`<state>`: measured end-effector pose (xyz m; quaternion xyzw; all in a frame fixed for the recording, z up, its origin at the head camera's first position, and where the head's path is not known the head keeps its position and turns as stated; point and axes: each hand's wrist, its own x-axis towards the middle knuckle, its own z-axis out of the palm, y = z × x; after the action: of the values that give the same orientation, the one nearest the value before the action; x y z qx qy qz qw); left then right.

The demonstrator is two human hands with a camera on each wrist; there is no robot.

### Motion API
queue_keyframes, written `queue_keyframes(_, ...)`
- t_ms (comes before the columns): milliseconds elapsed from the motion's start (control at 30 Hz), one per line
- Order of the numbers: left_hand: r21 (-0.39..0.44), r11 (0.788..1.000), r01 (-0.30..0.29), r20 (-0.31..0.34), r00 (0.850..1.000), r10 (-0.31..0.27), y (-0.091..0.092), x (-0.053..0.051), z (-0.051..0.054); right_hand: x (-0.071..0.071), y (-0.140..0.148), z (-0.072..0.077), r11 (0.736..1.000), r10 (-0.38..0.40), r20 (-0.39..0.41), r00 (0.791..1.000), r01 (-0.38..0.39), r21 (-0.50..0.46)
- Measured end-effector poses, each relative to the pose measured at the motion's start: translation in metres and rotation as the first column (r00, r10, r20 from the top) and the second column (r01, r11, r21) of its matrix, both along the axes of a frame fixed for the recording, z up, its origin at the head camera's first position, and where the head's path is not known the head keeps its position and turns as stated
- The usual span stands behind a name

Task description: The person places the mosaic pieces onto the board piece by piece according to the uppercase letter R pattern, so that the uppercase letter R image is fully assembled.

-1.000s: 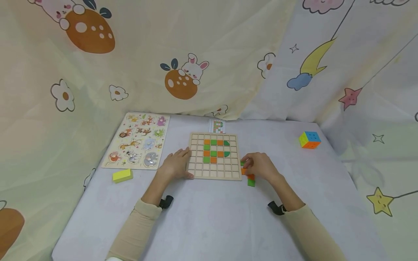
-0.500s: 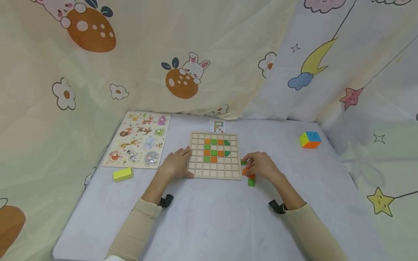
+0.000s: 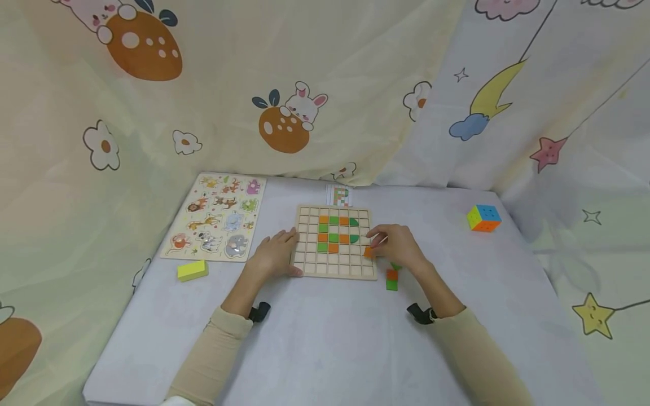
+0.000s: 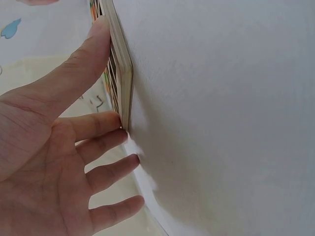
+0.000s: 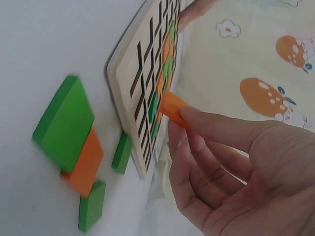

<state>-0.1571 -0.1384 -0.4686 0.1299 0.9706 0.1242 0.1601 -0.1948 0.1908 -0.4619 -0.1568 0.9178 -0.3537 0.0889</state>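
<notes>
A wooden grid board point(image 3: 335, 270) lies mid-table, with several green and orange tiles and two dark-green rounded pieces set in its cells. My left hand point(image 3: 274, 255) rests against the board's left side; in the left wrist view its thumb point(image 4: 81, 64) lies along the front edge, fingers extended. Above the board's right edge, my right hand point(image 3: 399, 245) pinches an orange tile point(image 5: 173, 108) between thumb and fingers. Beside the board on the right, loose green tiles point(image 5: 66, 123) and an orange tile point(image 5: 87, 162) lie on the cloth, partly hidden by the hand in the head view.
Behind the board lies a small printed pattern card point(image 3: 339, 195). An animal puzzle board point(image 3: 213, 217) is at the far left, with a yellow block point(image 3: 192, 270) in front of it. A colored puzzle cube point(image 3: 484, 218) stands at the back right. Printed curtains border the table.
My right hand has lifted an orange tile from the loose pieces and moved it left and away from me, over the board's right edge. The left hand stays in place.
</notes>
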Motion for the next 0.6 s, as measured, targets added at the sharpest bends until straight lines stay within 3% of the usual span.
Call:
queue_keyframes(300,-0.008,1.0,0.0,-0.002,1.0,0.0,-0.001,0.0,0.0,-0.005,-0.04,-0.009,0.993,0.08,-0.008,0.997,-0.081,-0.086)
queue_keyframes(600,0.004,1.0,-0.006,0.001,1.0,0.006,0.0,-0.001,0.0,-0.007,-0.07,-0.013,0.989,0.123,-0.022,0.992,-0.125,-0.079)
